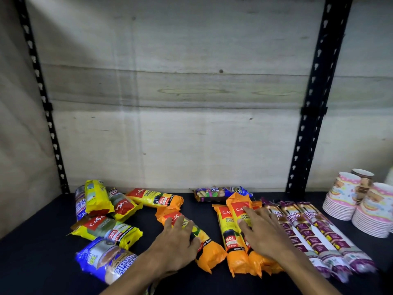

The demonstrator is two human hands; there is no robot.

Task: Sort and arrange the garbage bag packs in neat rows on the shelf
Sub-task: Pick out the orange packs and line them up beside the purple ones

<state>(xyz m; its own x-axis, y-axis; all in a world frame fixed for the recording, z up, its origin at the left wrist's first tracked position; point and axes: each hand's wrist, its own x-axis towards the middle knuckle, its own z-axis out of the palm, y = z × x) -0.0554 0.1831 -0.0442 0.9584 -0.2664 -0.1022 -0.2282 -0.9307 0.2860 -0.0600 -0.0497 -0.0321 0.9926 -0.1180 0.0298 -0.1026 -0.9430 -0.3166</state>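
Note:
On the dark shelf lie garbage bag packs. My left hand rests flat on a loose orange pack that lies at an angle. My right hand presses with spread fingers on a row of orange 60L packs lying side by side. Right of them lie three purple drawstring packs in a neat row. On the left is a loose heap: yellow 25L packs, a blue handle-bag pack, another orange pack. A small blue-purple pack lies against the back wall.
Stacks of pink paper cups stand at the far right of the shelf. Black perforated uprights frame the bay on both sides, with a pale wooden back wall behind. Bare shelf surface shows between the heap and the orange row.

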